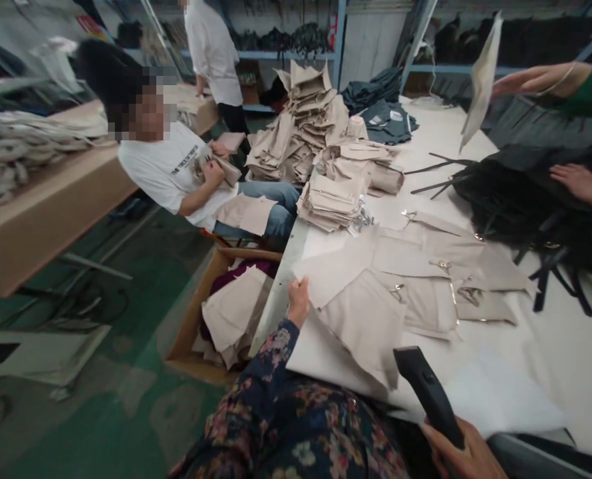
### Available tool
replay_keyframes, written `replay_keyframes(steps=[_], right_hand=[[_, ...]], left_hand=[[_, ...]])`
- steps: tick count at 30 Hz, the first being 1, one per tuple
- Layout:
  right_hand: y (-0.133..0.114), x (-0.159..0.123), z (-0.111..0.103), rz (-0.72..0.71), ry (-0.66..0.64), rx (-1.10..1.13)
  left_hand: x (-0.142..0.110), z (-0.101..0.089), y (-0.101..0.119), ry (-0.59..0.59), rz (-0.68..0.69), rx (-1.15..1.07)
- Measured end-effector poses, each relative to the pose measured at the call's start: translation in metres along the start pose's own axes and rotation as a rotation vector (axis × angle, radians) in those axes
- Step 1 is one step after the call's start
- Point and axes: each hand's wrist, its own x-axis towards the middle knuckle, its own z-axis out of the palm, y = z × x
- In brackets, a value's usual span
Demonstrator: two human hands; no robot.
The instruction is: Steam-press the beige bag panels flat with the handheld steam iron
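My left hand (299, 303) is closed on the edge of a flat beige fabric panel (346, 263) at the table's near left side. The panel partly covers another beige bag piece (368, 319) that hangs toward the table's front edge. At the lower right, my right hand (463, 449) is wrapped round a black electric clipper (428, 389), its head pointing up and left. The clipper is apart from the fabric. Just beyond lie beige bag pieces (430, 306) with metal clasps and zips, spread out on the white tabletop (550, 359).
A cardboard box (186, 349) of fabric pieces stands left of the table. A seated person (171, 166) handles beige pieces there. Stacks of beige pieces (333, 199) line the far left edge. At right, a co-worker's hands (535, 80) are near black strapped bags (515, 193).
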Motion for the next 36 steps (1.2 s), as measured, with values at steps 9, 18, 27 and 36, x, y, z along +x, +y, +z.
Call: replay_keyframes(steps=[9,18,27,36], right_hand=[[-0.085,0.012,0.036,-0.058,-0.120,0.086],[-0.142,0.070,0.064,-0.105,-0.237,0.139],[-0.136,0.112,0.088,-0.092,-0.228,0.230],[-0.130,0.118,0.094,-0.101,-0.145,0.232]], left_hand=[[-0.030,-0.063,-0.049,-0.005,-0.303,-0.140],[-0.034,-0.074,-0.043,-0.132,-0.348,-0.106],[-0.037,-0.086,-0.042,-0.330,-0.342,-0.072],[-0.038,-0.090,-0.065,-0.290,-0.422,-0.097]])
